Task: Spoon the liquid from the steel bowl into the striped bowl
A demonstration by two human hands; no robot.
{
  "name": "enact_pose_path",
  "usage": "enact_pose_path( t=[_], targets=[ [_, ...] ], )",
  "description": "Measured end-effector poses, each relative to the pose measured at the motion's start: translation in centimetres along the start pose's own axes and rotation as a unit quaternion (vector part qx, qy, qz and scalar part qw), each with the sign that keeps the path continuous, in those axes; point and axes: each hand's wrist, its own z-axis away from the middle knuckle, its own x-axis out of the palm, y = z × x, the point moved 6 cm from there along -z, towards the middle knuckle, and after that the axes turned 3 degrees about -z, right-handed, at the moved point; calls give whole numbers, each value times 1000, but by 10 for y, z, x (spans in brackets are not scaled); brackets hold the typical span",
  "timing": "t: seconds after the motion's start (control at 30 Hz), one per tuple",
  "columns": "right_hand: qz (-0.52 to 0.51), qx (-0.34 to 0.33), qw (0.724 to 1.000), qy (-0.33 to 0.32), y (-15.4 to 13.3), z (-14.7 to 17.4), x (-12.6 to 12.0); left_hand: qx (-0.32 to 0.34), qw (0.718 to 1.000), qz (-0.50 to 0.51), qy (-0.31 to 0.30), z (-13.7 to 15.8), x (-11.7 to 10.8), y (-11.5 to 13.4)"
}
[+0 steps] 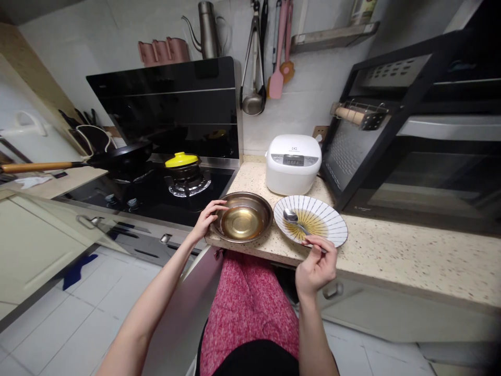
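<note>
A shallow metal bowl (266, 211) with clear, yellowish liquid in it sits on the counter near its front edge. My left hand (204, 219) is at the bowl's left side, its thumb and fingers closed on the rim. Just to the right is a white plate (336, 219) with dark radial stripes and a pool of yellow-brown liquid in its middle. A metal spoon (290, 215) reaches over this plate, its bowl above or in the liquid; I cannot tell which. My right hand (318, 263) grips the spoon's handle at the plate's front edge.
Behind the plate stands a white rice cooker (293, 172). On the left are a gas hob (156, 196), a yellow-lidded pot (182, 160) and a black wok (121, 155). A dark oven (438, 177) stands at right. An open cabinet door (198, 303) is below the counter.
</note>
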Motion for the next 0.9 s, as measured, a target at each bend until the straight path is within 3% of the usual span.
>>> enact_pose_path(
  t=[0.17, 0.33, 0.57, 0.9],
  targets=[
    [-74, 61, 995, -3, -4, 5, 8, -1, 1000, -7, 0, 0, 0, -1],
    [-115, 102, 987, -53, -6, 19, 27, -3, 1000, -9, -4, -1, 0, 0],
    [-117, 142, 970, -156, -4, 45, 61, 4, 1000, 6, 0, -1, 0, -1],
    [-116, 189, 957, -186, 1, 57, 78, 1, 1000, 5, -1, 0, 0, -4]
  ],
)
